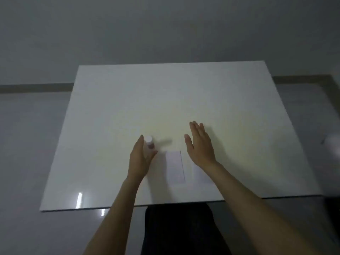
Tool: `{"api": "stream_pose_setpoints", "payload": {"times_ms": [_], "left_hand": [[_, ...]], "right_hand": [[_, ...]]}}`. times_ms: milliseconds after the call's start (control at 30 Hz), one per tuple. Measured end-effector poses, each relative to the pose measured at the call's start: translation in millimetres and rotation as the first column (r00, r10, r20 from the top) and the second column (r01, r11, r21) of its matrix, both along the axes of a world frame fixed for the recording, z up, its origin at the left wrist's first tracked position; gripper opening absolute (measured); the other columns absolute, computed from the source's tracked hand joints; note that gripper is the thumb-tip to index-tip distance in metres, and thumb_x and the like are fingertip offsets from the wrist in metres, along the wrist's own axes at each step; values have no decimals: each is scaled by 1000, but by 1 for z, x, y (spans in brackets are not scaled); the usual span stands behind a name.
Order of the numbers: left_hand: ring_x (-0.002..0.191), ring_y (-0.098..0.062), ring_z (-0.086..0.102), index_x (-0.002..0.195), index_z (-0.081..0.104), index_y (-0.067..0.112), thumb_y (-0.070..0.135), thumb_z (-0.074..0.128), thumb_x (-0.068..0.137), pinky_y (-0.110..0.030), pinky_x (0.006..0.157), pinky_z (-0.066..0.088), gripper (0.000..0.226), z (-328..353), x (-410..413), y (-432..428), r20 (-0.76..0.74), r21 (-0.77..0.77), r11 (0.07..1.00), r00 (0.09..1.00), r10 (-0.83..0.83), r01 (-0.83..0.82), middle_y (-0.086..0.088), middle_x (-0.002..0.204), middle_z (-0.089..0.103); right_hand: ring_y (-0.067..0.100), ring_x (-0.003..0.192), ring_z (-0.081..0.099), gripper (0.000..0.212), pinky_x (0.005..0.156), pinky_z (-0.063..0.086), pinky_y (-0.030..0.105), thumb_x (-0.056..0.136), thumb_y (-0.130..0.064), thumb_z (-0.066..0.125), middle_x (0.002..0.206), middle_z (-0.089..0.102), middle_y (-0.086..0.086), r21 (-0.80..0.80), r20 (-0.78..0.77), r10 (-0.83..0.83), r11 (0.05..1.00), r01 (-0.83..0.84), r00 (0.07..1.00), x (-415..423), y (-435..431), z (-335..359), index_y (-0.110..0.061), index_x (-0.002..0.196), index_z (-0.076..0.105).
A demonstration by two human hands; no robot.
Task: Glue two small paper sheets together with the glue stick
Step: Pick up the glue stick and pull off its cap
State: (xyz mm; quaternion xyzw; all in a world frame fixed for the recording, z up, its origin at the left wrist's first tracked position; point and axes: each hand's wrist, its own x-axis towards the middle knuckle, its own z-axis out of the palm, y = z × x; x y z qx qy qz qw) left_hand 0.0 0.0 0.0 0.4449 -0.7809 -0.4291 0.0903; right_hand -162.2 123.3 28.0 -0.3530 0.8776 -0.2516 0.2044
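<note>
A glue stick (150, 142) with a white cap and reddish body stands upright on the white table (230, 107). My left hand (140, 159) curls around it from the left, thumb by its base; whether it grips is unclear. A small white paper sheet (174, 167) lies flat between my hands. A second white sheet (199, 174) lies to its right, partly hidden under my right wrist. My right hand (199, 144) hovers flat with fingers together, holding nothing.
The table's front edge (128, 207) runs close to my body, with my dark-clothed lap (180, 229) below it. A grey floor surrounds the table. A blurred pale object (333, 142) shows at the right border.
</note>
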Motion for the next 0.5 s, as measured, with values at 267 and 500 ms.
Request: {"api": "stream_pose_setpoints", "payload": {"times_ms": [267,500], "left_hand": [[67,-8,67,79,65,32,34,57,76,-25,61,58,9,-55,-7,13,-315,-135,979,943,105,-154,10,71,69],[84,-12,61,111,68,14,16,75,76,-15,76,48,36,-47,33,52,-486,-409,908,864,-134,-89,4,97,63]], "right_hand": [[20,140,31,51,116,25,37,96,-34,33,148,41,8,-481,-107,-8,875,-45,994,30,-20,-55,-10,141,38],[18,70,65,36,65,52,24,89,-38,56,87,68,6,-692,79,-5,719,59,997,79,25,-35,-13,114,61]]}}
